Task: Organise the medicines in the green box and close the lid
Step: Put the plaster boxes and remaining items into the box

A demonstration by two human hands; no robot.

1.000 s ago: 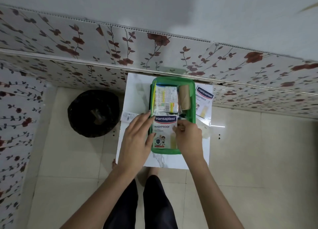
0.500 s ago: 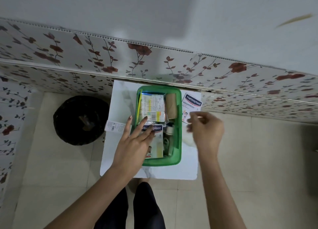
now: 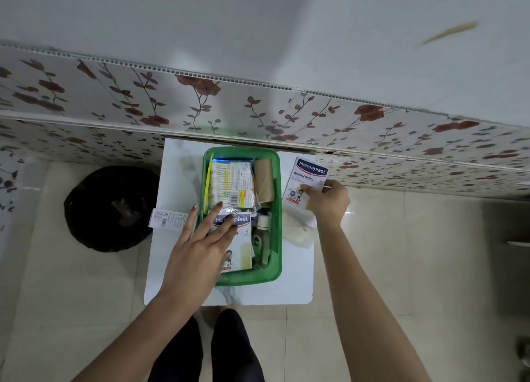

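The step in hand looks like packing: the green box (image 3: 276,209) sits open at the centre of the frame on the small white table (image 3: 177,181), already holding cotton buds, a tan bandage roll (image 3: 263,181) and 1 Hansaplast packet (image 3: 239,244). The left hand (image 3: 200,247) lies flat on that packet with its fingers (image 3: 218,208) spread, steadying the contents. The right hand (image 3: 328,199), right of centre, pinches the lower edge of a 2nd Hansaplast packet (image 3: 308,178) lying outside the box, just beside its right wall.

The next move probably calls for lifting that packet and sliding it in flat where room remains. A small white carton (image 3: 167,218) left of the box also waits.

No lid can be made out. The items in the box's lower right are dark and jumbled, too small to identify. Something pale lies on the table below the right hand; I cannot tell what.
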